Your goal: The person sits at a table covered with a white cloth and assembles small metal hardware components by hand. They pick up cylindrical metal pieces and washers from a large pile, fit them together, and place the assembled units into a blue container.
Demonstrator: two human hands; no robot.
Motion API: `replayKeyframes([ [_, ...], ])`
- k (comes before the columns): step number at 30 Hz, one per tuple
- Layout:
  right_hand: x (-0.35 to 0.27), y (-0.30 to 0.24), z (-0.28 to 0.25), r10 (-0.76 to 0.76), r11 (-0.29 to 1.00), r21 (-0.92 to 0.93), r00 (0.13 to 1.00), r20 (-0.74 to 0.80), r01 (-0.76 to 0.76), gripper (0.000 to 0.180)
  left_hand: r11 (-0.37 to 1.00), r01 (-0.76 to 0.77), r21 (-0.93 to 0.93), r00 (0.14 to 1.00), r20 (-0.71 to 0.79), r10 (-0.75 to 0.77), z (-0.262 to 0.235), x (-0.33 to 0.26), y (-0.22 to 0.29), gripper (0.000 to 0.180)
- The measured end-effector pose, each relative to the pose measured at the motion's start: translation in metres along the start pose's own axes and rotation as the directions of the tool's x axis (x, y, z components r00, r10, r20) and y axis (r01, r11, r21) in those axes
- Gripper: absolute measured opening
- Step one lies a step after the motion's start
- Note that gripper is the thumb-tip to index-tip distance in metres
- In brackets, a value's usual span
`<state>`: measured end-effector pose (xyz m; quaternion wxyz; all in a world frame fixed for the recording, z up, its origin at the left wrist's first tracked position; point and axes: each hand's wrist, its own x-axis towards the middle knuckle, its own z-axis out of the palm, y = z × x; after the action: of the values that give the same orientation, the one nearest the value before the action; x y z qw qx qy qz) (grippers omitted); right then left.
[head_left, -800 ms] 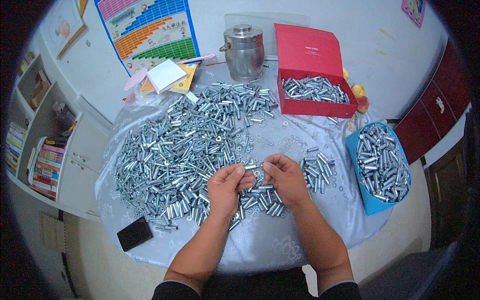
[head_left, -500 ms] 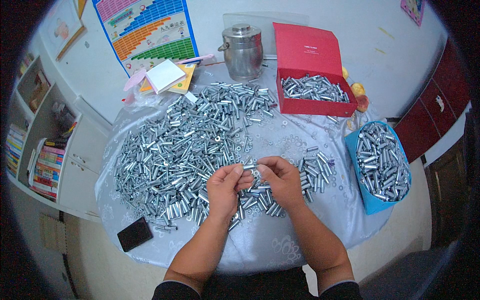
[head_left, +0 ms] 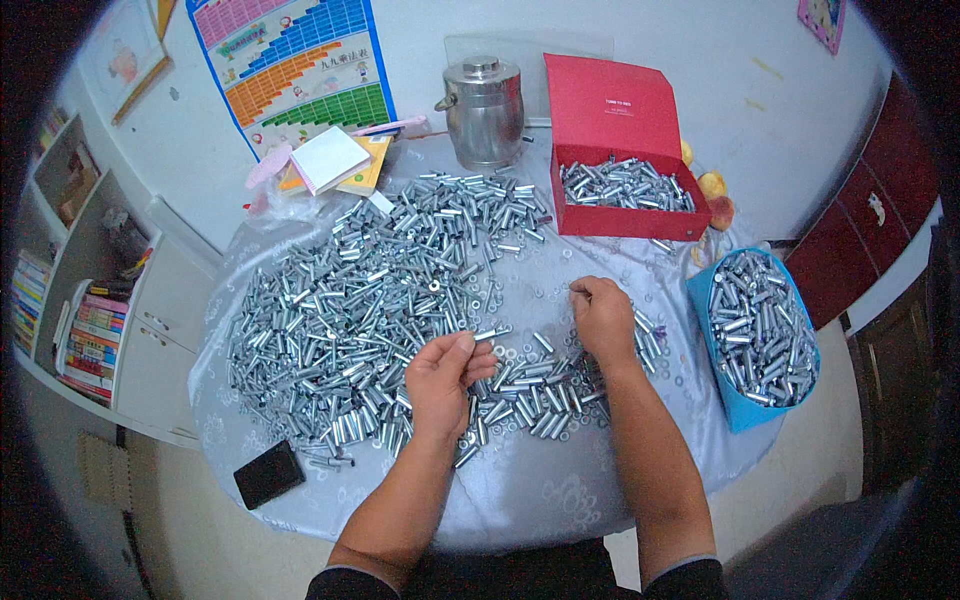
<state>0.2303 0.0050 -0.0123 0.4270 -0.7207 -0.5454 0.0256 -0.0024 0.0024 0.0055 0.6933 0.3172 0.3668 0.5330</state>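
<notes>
- Grip: my left hand [head_left: 445,375] pinches one short metal sleeve [head_left: 487,335] between thumb and fingertips; the piece sticks out to the right, roughly level, just above the table.
- My right hand [head_left: 603,318] is curled, fingertips bunched at its upper left as if on something small. I can't tell what, if anything, is inside; probably a washer, too small to resolve.
- The sleeve in hand sits at the near edge of the big pile of sleeves [head_left: 370,300], which covers most of the round table [head_left: 520,490]. A smaller scatter [head_left: 530,395] lies between my two hands, with loose flat washers [head_left: 515,355] mixed in.
- Handling, my read: plated steel, rigid, not fragile. One piece is light, but smooth and round, so it will roll or slip out of a loose pinch.
- Best hold: across the barrel near mid-length, thumb opposing two fingers, leaving an end clear.
- Washers are thin and lie flat on the glossy cloth; hard to lift straight up, so I'd slide one to get a nail under the edge.
- Red box [head_left: 625,195] at the far side and blue bin [head_left: 755,345] at my right both hold more sleeves; both are well apart from my hands.
- Also on the table: metal canister [head_left: 483,110], black phone [head_left: 268,473] at the near left edge.
</notes>
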Motion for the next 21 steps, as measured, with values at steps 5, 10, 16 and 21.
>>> replayKeyframes([
  [5, 0.014, 0.0, 0.011, 0.091, 0.991, -0.114, 0.978, 0.19, -0.07, 0.019, 1.0, -0.014, 0.016, 1.0, 0.005, 0.014, -0.002, 0.003, 0.0, 0.015],
  [10, 0.022, 0.002, 0.019, 0.147, 0.976, -0.192, 0.961, 0.232, -0.103, 0.018, 0.999, -0.024, 0.024, 1.0, -0.005, 0.024, -0.001, 0.001, 0.0, 0.015],
  [16, 0.007, -0.013, 0.01, 0.139, 0.898, 0.362, 0.943, 0.303, -0.249, 0.014, 1.0, -0.028, -0.003, 0.999, 0.018, 0.028, -0.004, 0.002, -0.001, 0.016],
  [21, -0.036, -0.069, -0.016, 0.159, 0.508, 0.693, 0.847, 0.508, -0.511, 0.011, 1.0, -0.018, 0.022, 1.0, 0.017, 0.017, 0.0, -0.001, -0.001, 0.015],
])
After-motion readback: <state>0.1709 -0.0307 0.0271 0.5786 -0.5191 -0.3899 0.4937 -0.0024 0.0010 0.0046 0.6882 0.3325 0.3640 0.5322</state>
